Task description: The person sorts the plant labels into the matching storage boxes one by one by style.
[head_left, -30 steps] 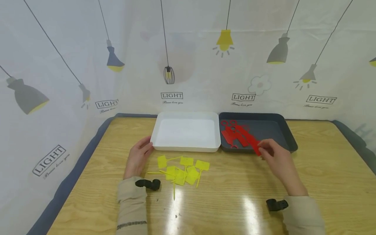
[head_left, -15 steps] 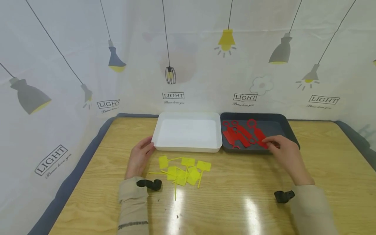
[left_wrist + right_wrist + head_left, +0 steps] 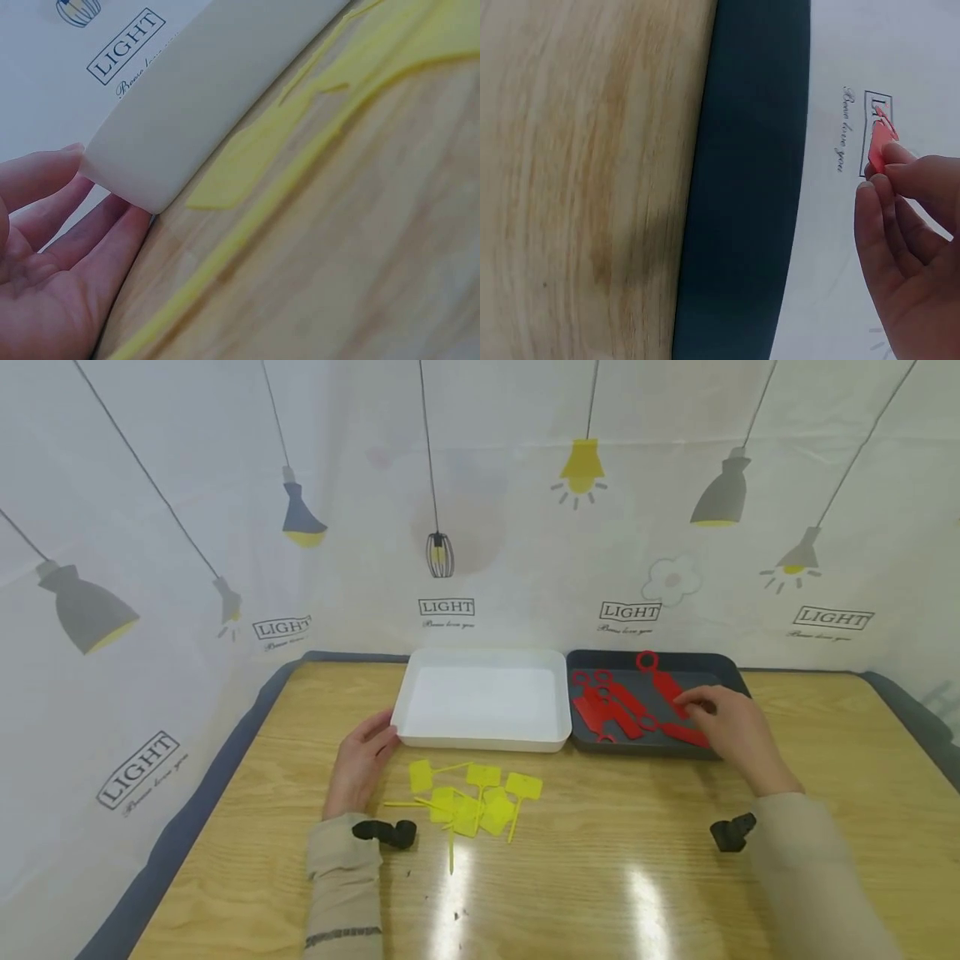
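My left hand [image 3: 358, 767] touches the near left corner of the white tray [image 3: 480, 744]; in the left wrist view its fingertips rest against the tray's outer corner. My right hand [image 3: 731, 727] pinches the lower end of a red ring-ended tag [image 3: 666, 688] between thumb and fingers. This tag slants over the dark grey tray [image 3: 579, 656], its ring toward the back rim. In the right wrist view the tag shows above the tray's wall. Several other red tags [image 3: 615, 710] lie overlapping in the tray's left part, and one lies just below my right hand.
Several yellow T-shaped plant labels [image 3: 465, 814] lie in a loose heap in front of the white tray. Both trays stand side by side at the back of the wooden table [image 3: 585, 877], against a lamp-printed cloth [image 3: 510, 527].
My right hand has moved back and slightly right with the red tag, drawing its ring toward the back rim. More of the red tag beneath now shows. My left hand stays at the white tray's corner.
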Action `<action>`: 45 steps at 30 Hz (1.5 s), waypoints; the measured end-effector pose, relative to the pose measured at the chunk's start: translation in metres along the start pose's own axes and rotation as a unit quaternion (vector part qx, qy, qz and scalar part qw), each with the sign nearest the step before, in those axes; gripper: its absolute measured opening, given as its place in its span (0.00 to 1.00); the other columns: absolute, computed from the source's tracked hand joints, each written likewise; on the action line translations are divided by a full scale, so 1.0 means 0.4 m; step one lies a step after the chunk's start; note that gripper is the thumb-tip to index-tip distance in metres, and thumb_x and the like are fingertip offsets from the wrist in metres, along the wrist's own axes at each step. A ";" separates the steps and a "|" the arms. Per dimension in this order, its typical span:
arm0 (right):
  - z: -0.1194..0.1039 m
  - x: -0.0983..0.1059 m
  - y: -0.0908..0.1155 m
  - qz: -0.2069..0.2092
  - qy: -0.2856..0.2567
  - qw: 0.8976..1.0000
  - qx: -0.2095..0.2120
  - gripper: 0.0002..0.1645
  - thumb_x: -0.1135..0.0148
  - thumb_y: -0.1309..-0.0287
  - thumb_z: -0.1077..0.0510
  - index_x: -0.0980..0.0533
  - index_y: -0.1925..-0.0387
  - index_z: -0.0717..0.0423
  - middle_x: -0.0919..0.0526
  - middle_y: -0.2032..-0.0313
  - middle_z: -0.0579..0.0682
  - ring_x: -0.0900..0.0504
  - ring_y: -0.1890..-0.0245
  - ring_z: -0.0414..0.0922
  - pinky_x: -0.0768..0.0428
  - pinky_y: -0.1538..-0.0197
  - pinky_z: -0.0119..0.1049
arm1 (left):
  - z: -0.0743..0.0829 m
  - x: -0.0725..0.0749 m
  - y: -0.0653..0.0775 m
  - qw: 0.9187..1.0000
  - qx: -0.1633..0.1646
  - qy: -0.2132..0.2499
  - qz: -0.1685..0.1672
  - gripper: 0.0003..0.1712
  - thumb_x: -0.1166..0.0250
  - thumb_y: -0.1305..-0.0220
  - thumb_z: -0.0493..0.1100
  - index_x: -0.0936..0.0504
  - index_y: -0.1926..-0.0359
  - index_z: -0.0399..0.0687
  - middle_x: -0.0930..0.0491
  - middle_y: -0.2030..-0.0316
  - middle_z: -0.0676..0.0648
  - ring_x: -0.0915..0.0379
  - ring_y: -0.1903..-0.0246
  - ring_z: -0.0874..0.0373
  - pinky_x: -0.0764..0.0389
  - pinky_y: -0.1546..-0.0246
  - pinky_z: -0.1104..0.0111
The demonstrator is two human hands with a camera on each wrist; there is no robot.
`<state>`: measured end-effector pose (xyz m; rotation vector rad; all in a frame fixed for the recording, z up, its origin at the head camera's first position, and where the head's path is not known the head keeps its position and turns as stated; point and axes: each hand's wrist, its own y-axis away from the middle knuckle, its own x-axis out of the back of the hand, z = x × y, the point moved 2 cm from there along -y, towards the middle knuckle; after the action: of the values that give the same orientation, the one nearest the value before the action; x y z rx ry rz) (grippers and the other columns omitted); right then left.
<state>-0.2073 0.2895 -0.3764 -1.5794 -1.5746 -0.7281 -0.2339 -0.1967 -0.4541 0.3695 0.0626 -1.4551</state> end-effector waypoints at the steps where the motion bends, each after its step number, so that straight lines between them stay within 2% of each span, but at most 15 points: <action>1: 0.003 0.000 -0.004 -0.003 0.001 1.000 0.001 0.13 0.53 0.38 0.60 0.24 0.57 0.53 0.25 0.56 0.57 0.26 0.64 0.50 0.29 0.71 0.39 | 0.000 0.000 -0.001 1.000 0.000 0.002 0.000 0.25 0.41 0.40 0.38 0.32 0.42 0.42 0.34 0.43 0.44 0.35 0.46 0.56 0.31 0.47 0.69; 11: 0.015 -0.011 -0.049 -0.039 0.030 0.999 -0.006 0.12 0.52 0.38 0.60 0.24 0.57 0.55 0.22 0.59 0.57 0.28 0.70 0.49 0.32 0.71 0.40 | 0.010 -0.005 -0.003 1.000 -0.015 0.011 -0.008 0.24 0.43 0.39 0.36 0.32 0.42 0.40 0.34 0.44 0.43 0.34 0.46 0.55 0.30 0.48 0.69; 18: 0.023 -0.033 -0.072 -0.066 0.034 0.997 -0.020 0.13 0.53 0.40 0.63 0.24 0.57 0.59 0.22 0.60 0.59 0.24 0.66 0.50 0.28 0.70 0.42 | 0.010 -0.006 -0.003 1.000 -0.008 -0.007 -0.012 0.24 0.43 0.39 0.37 0.33 0.41 0.41 0.34 0.44 0.44 0.34 0.46 0.56 0.30 0.48 0.69; 27: 0.037 -0.057 -0.087 -0.065 0.043 0.997 -0.028 0.12 0.50 0.42 0.65 0.23 0.60 0.61 0.19 0.67 0.57 0.22 0.68 0.51 0.26 0.69 0.44 | 0.013 -0.008 -0.002 1.000 -0.007 0.000 -0.006 0.23 0.42 0.40 0.36 0.31 0.42 0.42 0.33 0.44 0.44 0.34 0.46 0.56 0.30 0.48 0.69; 36: 0.044 -0.075 -0.111 -0.060 0.057 0.996 -0.024 0.11 0.49 0.44 0.64 0.23 0.62 0.62 0.22 0.61 0.62 0.26 0.62 0.58 0.28 0.62 0.53 | 0.006 -0.005 0.005 1.000 -0.005 0.019 -0.004 0.23 0.44 0.39 0.34 0.32 0.42 0.39 0.33 0.44 0.43 0.34 0.46 0.55 0.31 0.48 0.69; 45: 0.055 -0.095 -0.119 -0.064 0.055 0.996 -0.035 0.11 0.48 0.45 0.64 0.23 0.61 0.62 0.22 0.61 0.62 0.26 0.61 0.60 0.29 0.61 0.55 | 0.005 0.001 0.006 1.000 -0.004 0.003 0.001 0.24 0.42 0.40 0.36 0.32 0.42 0.41 0.33 0.44 0.44 0.34 0.46 0.56 0.31 0.48 0.69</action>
<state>-0.2599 0.2840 -0.4136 -1.4717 -1.5957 -0.9339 -0.2317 -0.1974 -0.4516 0.3680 0.0729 -1.4514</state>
